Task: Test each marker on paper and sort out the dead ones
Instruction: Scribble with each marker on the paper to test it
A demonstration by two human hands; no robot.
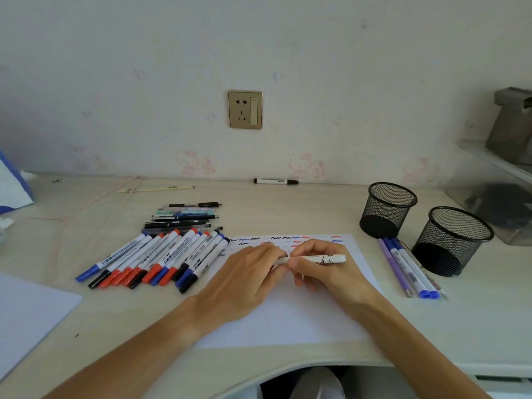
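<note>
Both my hands on one pen, over the paper.
Left hand pinches its left end, right hand grips mid-barrel; pen lies left-right, level.

This is looking like a home study desk, likely in a child's bedroom. Beyond the hands, the wall is showing faint pink cartoon-cat wallpaper and a socket. Two mesh pen cups are standing right of the hands on the pale desk, markers are lying to their left, and paper is lying under them.
</note>
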